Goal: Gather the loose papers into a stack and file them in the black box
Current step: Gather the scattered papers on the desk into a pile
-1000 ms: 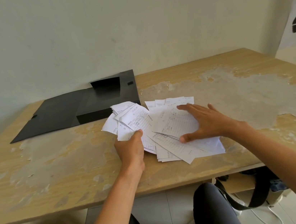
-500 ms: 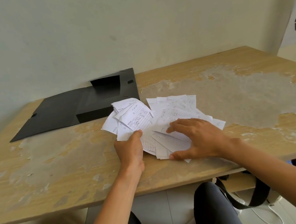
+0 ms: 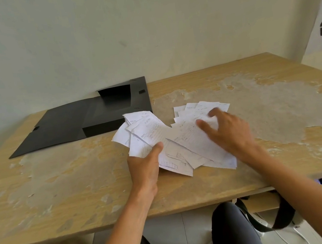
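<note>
Seen from above, a person sits at a worn wooden worktop (image 3: 62, 186) whose surface is peeling in pale patches. At its centre lies a fanned, uneven spread of white printed papers (image 3: 189, 140).

The left hand (image 3: 144, 167) comes in from six o'clock and grips the left part of the fan, with its thumb clamped on top of the sheets and its fingers hidden beneath. The right hand (image 3: 229, 131) reaches in from four o'clock with its fingers spread and bent over the right part. It is blurred, so whether it pinches a sheet or only rakes at the pile cannot be told.

The black box (image 3: 113, 109) sits open at eleven o'clock from the papers, against the wall, with its lid folded out flat towards nine o'clock. One corner of the fan just overlaps its front edge. No paper is inside it yet.

Risks: the sheets are splayed at many angles, so a hurried sweep could crease or tear them. The lowest corners lie near the worktop's six o'clock edge, and a pull that way could tip some to the floor. The few sheets at one o'clock could easily be missed.
</note>
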